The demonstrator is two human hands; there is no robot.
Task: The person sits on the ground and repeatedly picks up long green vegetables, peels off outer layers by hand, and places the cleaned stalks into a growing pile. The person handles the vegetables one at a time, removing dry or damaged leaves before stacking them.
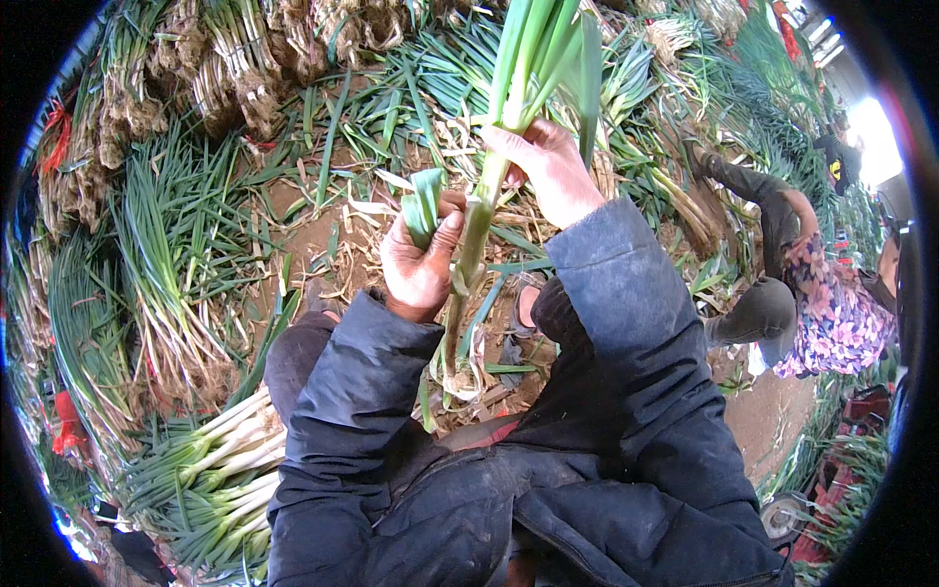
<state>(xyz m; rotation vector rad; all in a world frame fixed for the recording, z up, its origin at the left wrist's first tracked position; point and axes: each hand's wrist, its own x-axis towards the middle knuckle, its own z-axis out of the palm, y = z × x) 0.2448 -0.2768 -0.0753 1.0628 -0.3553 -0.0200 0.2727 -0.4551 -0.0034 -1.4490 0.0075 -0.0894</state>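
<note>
A thick scallion [477,227] stands nearly upright in front of me, its green leaves toward the top and its root end down near my feet. My right hand [546,165] grips it where the leaves fan out from the stalk. Folded green leaf pieces [422,208] are held in my left hand [422,260], close beside the stalk on its left. Loose, dry outer skin [477,352] hangs around the scallion's lower end. Whether the leaf in my left hand is still joined to the stalk, I cannot tell.
Clean white-stemmed scallions [238,447] lie piled by my left knee. Unpeeled scallions [176,315] with dirty roots lie farther left, and tied bundles [235,66] stack at the back. Leaf scraps cover the ground [308,242]. At right, another person in a floral top [836,315] sits near a wheel [785,517].
</note>
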